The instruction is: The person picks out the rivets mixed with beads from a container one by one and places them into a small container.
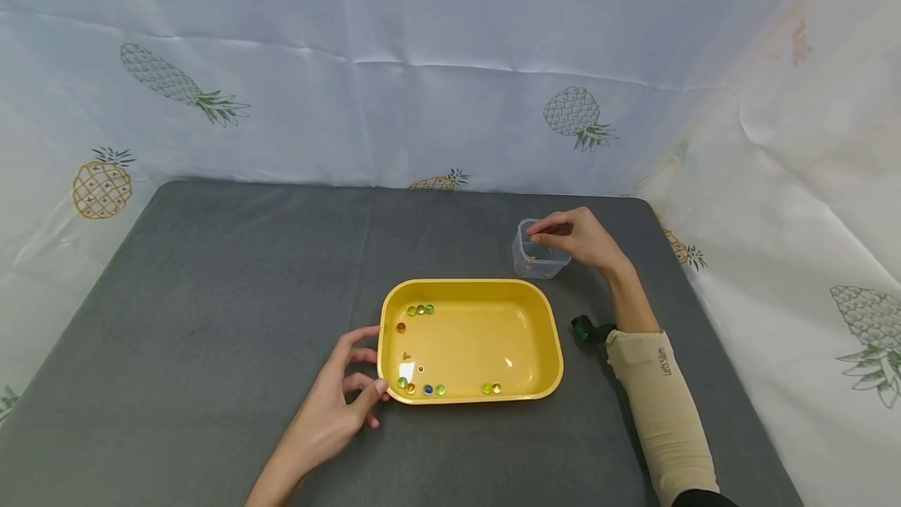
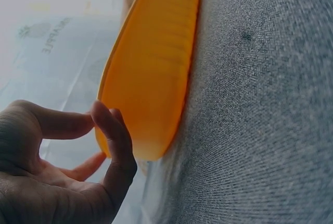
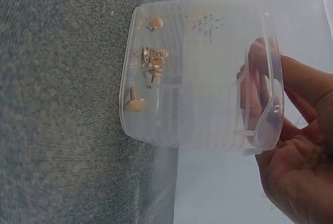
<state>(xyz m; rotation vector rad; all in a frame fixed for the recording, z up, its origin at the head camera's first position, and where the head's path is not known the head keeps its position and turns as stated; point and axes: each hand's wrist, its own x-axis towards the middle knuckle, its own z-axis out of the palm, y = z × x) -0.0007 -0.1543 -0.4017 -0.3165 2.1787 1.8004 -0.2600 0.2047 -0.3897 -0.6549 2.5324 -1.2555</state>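
Observation:
My left hand (image 1: 336, 405) is at the near left corner of a yellow tray (image 1: 486, 285), touching it with loosely bent fingers. The thumb is over the rim; the other fingers are along the outer left wall. Several glass marbles (image 1: 421, 310) lie in the tray, with a small brass-coloured stud (image 1: 407, 356). My right hand (image 1: 580, 239) reaches over a clear plastic box (image 1: 524, 263), fingertips inside its rim. Several copper-coloured studs (image 3: 135, 104) with round heads lie on the box's bottom. Whether the right fingertips pinch anything is unclear behind the plastic.
The grey table (image 1: 232, 319) spreads around the tray, and its far edge meets a pineapple-printed curtain (image 1: 450, 100). The box stands just behind the tray's far right corner. A black wrist device (image 1: 590, 329) sticks out beside my right wrist.

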